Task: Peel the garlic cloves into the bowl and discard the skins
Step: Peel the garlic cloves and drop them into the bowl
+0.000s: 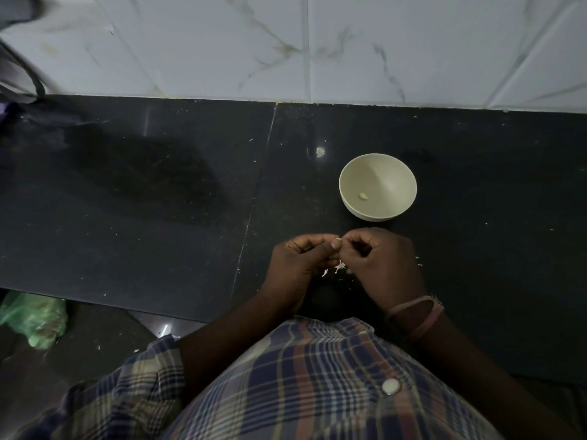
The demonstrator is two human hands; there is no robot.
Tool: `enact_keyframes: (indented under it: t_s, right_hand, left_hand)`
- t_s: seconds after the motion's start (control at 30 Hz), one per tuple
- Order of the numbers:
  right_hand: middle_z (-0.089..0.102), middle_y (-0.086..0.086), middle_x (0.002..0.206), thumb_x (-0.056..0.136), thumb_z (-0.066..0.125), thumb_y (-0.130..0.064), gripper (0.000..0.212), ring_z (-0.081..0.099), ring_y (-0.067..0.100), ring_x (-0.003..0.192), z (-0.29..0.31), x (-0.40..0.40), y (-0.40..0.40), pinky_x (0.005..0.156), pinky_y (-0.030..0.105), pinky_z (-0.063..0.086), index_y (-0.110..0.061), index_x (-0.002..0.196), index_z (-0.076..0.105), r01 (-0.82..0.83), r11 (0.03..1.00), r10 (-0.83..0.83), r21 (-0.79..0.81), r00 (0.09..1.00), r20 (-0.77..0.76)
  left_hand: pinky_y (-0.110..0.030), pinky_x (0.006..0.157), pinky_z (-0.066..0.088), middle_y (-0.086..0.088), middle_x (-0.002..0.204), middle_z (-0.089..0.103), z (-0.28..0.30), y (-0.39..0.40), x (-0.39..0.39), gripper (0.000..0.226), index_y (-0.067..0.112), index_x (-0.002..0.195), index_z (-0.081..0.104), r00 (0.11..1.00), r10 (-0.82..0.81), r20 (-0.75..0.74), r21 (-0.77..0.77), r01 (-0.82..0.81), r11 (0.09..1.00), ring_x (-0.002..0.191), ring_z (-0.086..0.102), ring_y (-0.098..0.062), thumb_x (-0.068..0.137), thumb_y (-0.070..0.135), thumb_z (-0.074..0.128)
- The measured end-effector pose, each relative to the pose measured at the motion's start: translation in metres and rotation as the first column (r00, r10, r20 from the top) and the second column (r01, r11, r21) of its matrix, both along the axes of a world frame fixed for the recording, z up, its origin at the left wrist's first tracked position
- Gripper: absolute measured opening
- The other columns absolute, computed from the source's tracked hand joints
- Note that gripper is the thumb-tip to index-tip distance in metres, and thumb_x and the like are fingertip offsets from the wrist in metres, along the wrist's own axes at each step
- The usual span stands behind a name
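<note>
Papery skins are dangling as both hands' fingers are pinching — apparently — a clove; flakes risk drifting into the bowl.

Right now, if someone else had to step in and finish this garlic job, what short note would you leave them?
Left hand and right hand: both pinch one garlic clove between them, above the black counter, mid-peel.
Bowl: just beyond the hands, holding one peeled clove.
Skin scraps: hanging below the fingers; small flecks lie scattered on the counter.
Done: one clove in the bowl.
Left: finish this clove, drop it in, discard the skins.
</note>
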State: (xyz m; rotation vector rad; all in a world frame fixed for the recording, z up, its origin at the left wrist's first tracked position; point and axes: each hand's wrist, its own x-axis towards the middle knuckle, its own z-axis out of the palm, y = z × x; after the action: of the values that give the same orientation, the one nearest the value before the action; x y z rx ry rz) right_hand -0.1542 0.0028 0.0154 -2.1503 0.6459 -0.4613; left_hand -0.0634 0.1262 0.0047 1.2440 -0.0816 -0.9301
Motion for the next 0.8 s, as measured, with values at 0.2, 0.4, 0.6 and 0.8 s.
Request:
enact_keyframes:
  t_s: [0.2, 0.4, 0.6, 0.8]
  right_hand:
    - [0.071, -0.004, 0.067, 0.085, 0.071, -0.013, 0.010, 0.069, 0.011, 0.060, 0.006, 0.000, 0.001, 0.062, 0.038, 0.058, -0.017, 0.078, 0.076, 0.034, 0.988, -0.029, 0.151, 0.999, -0.037]
    - [0.071, -0.001, 0.063, 0.086, 0.071, -0.013, 0.010, 0.069, 0.011, 0.051, 0.013, -0.004, 0.002, 0.055, 0.027, 0.057, -0.017, 0.078, 0.074, 0.090, 0.953, -0.068, 0.289, 0.994, -0.085]
    - [0.070, 0.002, 0.062, 0.087, 0.070, -0.012, 0.009, 0.067, 0.018, 0.048, 0.013, -0.002, 0.003, 0.050, 0.027, 0.054, -0.016, 0.078, 0.071, 0.134, 0.919, -0.108, 0.370, 0.990, -0.090]
    - [0.072, 0.007, 0.068, 0.091, 0.067, -0.011, 0.006, 0.066, 0.028, 0.046, 0.014, -0.001, 0.004, 0.045, 0.030, 0.051, -0.008, 0.086, 0.070, 0.144, 0.848, -0.118, 0.510, 0.990, -0.082]
  left_hand:
    - [-0.027, 0.073, 0.057, -0.017, 0.093, 0.076, -0.002, 0.000, -0.001, 0.014, 0.012, 0.090, 0.081, 1.000, -0.024, -0.004, -0.004, 0.024, 1.000, 0.080, 0.071, -0.020, 0.078, 0.017, 0.076]
    - [-0.029, 0.075, 0.055, -0.014, 0.089, 0.075, -0.003, 0.000, -0.001, 0.011, 0.014, 0.090, 0.081, 0.999, -0.038, 0.014, 0.008, 0.038, 0.999, 0.078, 0.068, -0.019, 0.081, 0.017, 0.074]
    - [-0.025, 0.076, 0.058, -0.011, 0.090, 0.075, -0.004, -0.003, 0.000, 0.012, 0.008, 0.095, 0.076, 0.998, -0.027, -0.063, -0.039, 0.024, 0.999, 0.079, 0.069, -0.017, 0.091, 0.004, 0.065]
    - [-0.023, 0.077, 0.058, -0.011, 0.094, 0.075, -0.005, -0.005, 0.003, 0.017, 0.005, 0.101, 0.074, 0.988, -0.041, -0.150, -0.075, 0.030, 0.997, 0.085, 0.070, -0.016, 0.095, 0.002, 0.058]
